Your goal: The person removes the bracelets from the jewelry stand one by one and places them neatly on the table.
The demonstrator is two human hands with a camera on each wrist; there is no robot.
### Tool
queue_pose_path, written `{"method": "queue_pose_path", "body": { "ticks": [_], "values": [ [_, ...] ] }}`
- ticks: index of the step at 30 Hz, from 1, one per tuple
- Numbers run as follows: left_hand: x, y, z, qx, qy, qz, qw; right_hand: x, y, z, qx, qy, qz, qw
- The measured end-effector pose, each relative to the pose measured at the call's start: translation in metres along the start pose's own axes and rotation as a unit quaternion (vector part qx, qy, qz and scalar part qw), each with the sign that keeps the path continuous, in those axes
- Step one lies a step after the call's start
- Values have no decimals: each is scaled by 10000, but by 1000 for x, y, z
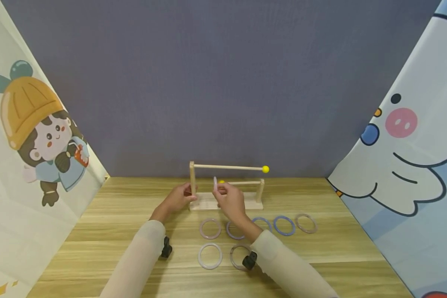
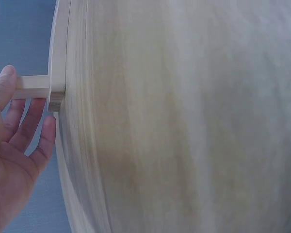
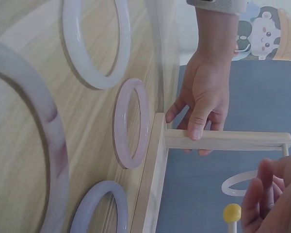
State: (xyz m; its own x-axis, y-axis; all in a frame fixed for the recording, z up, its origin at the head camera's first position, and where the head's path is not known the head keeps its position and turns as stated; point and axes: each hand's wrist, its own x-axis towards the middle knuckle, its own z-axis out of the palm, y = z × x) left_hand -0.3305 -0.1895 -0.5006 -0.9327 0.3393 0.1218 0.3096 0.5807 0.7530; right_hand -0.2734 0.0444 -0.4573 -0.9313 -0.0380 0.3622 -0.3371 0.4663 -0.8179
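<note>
My left hand (image 1: pixel 179 198) grips the taller left post (image 1: pixel 192 178) of a wooden two-rod stand, thumb on one side and fingers on the other. In the left wrist view, the fingers (image 2: pixel 34 121) lie around that post just above the base. My right hand (image 1: pixel 231 202) pinches a pale bangle (image 1: pixel 215 183), seen edge-on in the head view. It hangs left of the yellow ball (image 3: pixel 232 212) on the lower rod's end, apart from that ball. The right hand hides part of the lower rod (image 1: pixel 246 183) and the base (image 1: pixel 205 203).
In front of the stand lie several bangles: pink (image 1: pixel 210 237), white (image 1: pixel 210 265), blue (image 1: pixel 284 234), brownish (image 1: pixel 306 230), others partly under the right forearm. The upper rod (image 1: pixel 227 167) ends in a yellow ball (image 1: pixel 265 169). A dark cloth wall (image 1: pixel 223 91) stands behind the table.
</note>
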Motion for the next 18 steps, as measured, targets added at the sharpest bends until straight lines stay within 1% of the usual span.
{"method": "queue_pose_path", "body": {
  "ticks": [7,12,18],
  "values": [
    [-1,1,-1,0,-6,-98,10000,-5,-2,-7,-69,-84,-58,9999],
    [-1,2,-1,2,-20,-69,10000,-8,-1,-11,-37,-99,-16,9999],
    [-2,3,0,-43,-7,-78,10000,-11,5,-18,-203,-110,-35,9997]
  ]
}}
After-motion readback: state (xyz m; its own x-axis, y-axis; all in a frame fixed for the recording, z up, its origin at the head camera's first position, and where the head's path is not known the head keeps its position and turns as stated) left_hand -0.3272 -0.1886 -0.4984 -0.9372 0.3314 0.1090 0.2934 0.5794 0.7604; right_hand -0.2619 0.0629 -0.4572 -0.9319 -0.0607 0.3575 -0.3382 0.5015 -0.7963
